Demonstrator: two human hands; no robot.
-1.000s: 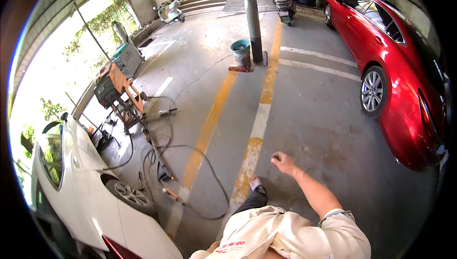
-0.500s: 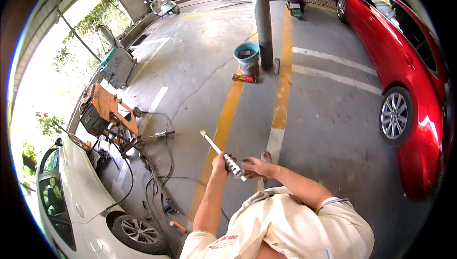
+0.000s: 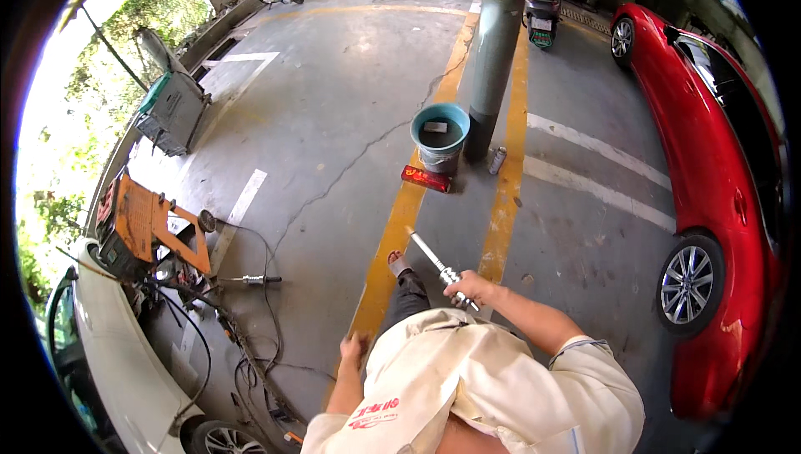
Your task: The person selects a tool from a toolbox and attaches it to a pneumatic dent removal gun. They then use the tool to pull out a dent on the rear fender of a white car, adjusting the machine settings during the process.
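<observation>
head: right hand (image 3: 472,289) grips metal rod (image 3: 432,254) (red-lettered shirt (image 3: 417,354))

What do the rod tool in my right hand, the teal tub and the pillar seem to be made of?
Rod tool: likely metal, shiny silver, bright highlights along its ridges.
Teal tub: probably plastic, smooth, uniformly coloured.
Pillar: apparently painted, greyish green above a dark base; metal or concrete beneath, unclear.
</observation>
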